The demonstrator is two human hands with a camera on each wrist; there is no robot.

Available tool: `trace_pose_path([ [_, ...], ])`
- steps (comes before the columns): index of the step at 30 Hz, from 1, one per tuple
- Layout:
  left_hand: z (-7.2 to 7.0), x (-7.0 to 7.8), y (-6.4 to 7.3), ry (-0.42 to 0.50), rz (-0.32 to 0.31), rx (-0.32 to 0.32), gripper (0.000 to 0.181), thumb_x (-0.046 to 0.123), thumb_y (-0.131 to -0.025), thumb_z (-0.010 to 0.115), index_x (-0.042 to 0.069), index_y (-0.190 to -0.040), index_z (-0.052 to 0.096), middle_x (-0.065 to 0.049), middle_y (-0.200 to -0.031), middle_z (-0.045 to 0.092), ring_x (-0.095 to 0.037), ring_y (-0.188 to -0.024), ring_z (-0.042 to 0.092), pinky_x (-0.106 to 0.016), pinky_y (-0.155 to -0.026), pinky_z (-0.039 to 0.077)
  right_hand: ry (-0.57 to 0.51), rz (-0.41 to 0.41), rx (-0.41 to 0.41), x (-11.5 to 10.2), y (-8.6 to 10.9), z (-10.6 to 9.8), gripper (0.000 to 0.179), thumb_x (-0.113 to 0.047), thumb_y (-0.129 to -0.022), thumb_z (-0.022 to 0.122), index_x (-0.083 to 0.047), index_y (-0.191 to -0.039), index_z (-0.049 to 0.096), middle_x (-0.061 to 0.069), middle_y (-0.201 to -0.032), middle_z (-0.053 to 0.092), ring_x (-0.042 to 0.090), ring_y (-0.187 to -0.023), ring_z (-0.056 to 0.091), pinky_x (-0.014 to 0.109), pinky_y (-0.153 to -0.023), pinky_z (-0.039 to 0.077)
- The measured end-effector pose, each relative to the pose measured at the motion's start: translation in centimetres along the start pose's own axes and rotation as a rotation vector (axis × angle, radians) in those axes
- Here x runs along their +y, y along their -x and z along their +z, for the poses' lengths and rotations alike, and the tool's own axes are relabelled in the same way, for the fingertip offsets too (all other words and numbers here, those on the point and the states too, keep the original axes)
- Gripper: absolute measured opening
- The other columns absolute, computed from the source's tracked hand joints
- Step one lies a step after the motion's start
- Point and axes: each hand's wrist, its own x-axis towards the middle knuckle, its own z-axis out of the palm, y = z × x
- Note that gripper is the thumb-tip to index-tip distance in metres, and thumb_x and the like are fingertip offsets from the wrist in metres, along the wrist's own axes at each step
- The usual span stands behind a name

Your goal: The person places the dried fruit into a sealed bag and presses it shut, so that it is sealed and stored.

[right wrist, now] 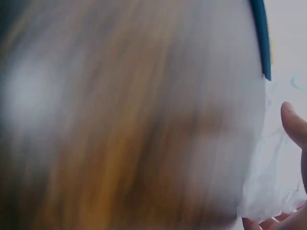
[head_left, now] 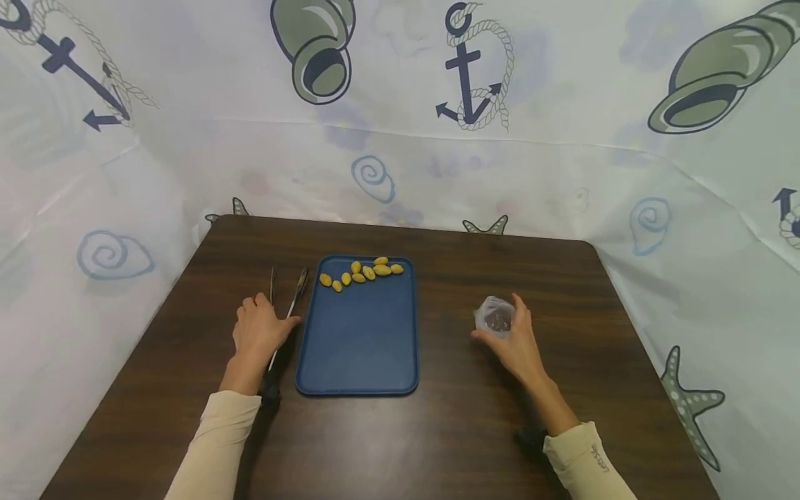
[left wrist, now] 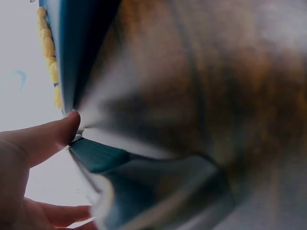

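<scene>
A: From the left edge, what to see first?

B: White cloth (head_left: pixel 106 194) with printed anchors and shells, running also along the far and right sides. Then a dark brown table (head_left: pixel 450 417), below all the objects.

A: And on the table, at the left?

B: A pale sleeve (head_left: pixel 219 437), and farther from it the left hand (head_left: pixel 259 330), over metal tongs (head_left: pixel 300 286). Thumb out to the right, close to one arm of the tongs; the other fingers toward the far side.

A: A firm grip there?

B: Cannot tell. A wide span between thumb and fingers, with metal between them in the left wrist view, but pressure hard to judge. Far tips of the tongs: apart from each other, the right one near the tray.

A: Next to the right?

B: A blue tray (head_left: pixel 359 340), flat, longer from near to far. In its far part, yellow oval pieces (head_left: pixel 369 273), close together in an uneven row.

A: And well to the right of the tray?

B: A clear plastic container (head_left: pixel 496 316), crinkled. Around it, the right hand (head_left: pixel 515 347): thumb at the near left, fingers at the right, holding with a span as wide as the container; how firmly, cannot tell. Last, at near right, another pale sleeve with dark lettering.
</scene>
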Motion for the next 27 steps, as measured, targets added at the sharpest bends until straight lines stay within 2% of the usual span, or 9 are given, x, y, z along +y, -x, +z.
trace_pose_path([
  [5,0.3,-0.9,0.6,0.02,-0.009,-0.001,0.078,0.041,-0.095,0.07,-0.019,-0.137,0.043,-0.041,-0.133,0.044,-0.057,-0.122,0.045,-0.065,-0.09,0.048,-0.043,0.0,-0.003,0.2,-0.2,0.8,0.122,-0.045,-0.076,0.091,-0.006,-0.164,0.015,0.026,-0.162,0.034,0.043,-0.146,0.04,0.062,-0.117,0.035],
  [9,0.6,-0.8,0.2,0.028,-0.003,0.011,0.071,0.039,-0.096,0.069,-0.018,-0.133,0.048,-0.038,-0.126,0.051,-0.057,-0.117,0.052,-0.065,-0.088,0.049,-0.046,0.007,0.025,0.5,-0.3,0.8,0.119,-0.045,-0.078,0.09,-0.004,-0.163,0.017,0.028,-0.159,0.038,0.044,-0.142,0.045,0.062,-0.114,0.038],
  [13,0.6,-0.7,-0.1,0.04,-0.008,0.032,0.069,0.036,-0.097,0.065,-0.018,-0.136,0.047,-0.039,-0.128,0.051,-0.06,-0.115,0.054,-0.066,-0.089,0.048,-0.057,0.038,0.018,0.7,-0.4,1.2,0.114,-0.047,-0.081,0.087,-0.006,-0.162,0.02,0.027,-0.158,0.039,0.046,-0.141,0.043,0.065,-0.113,0.036],
  [18,0.3,-0.3,-0.3,0.079,0.012,0.087,0.069,0.033,-0.098,0.062,-0.012,-0.147,0.043,-0.037,-0.137,0.047,-0.065,-0.111,0.055,-0.069,-0.09,0.047,-0.077,0.067,-0.028,1.1,-0.1,1.5,0.106,-0.049,-0.086,0.082,-0.015,-0.164,0.018,0.02,-0.16,0.031,0.044,-0.139,0.039,0.066,-0.112,0.036],
  [23,0.3,0.3,0.1,0.127,0.048,0.131,0.067,0.032,-0.099,0.061,-0.008,-0.149,0.043,-0.034,-0.138,0.048,-0.062,-0.109,0.058,-0.069,-0.088,0.047,-0.108,0.04,-0.03,1.3,-0.1,1.6,0.102,-0.036,-0.088,0.08,-0.017,-0.164,0.016,0.021,-0.156,0.029,0.039,-0.136,0.04,0.061,-0.111,0.037],
  [27,0.4,0.4,0.6,0.141,0.062,0.143,0.067,0.033,-0.101,0.06,-0.007,-0.152,0.041,-0.033,-0.139,0.049,-0.06,-0.108,0.058,-0.068,-0.089,0.047,-0.129,0.026,-0.034,1.4,-0.3,1.9,0.105,-0.035,-0.087,0.082,-0.016,-0.165,0.014,0.02,-0.16,0.031,0.039,-0.14,0.04,0.062,-0.114,0.035],
])
